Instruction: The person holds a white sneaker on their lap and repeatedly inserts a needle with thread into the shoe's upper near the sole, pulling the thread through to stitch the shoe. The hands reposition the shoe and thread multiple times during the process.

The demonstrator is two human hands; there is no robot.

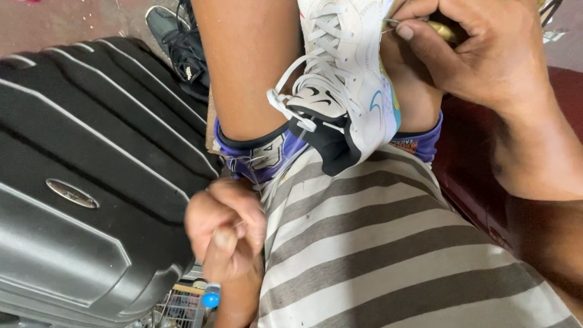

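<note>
Head view: white sneaker (346, 79) wedged between knees for steadiness; thread (276, 173) pulled taut by fisted left hand (226, 228); right hand (480, 48) fingers pinched on awl (440, 29).

Room is tight. A dark ribbed suitcase (79, 182) walls off the whole left side, just beside the left hand (226, 226) — only a narrow gap between them. Far, a black shoe (182, 48) fills the floor by the bare knee (249, 67). The white sneaker (346, 79) blocks the centre; right, a dark red surface (470, 164) lies open below the right hand (480, 48).
</note>
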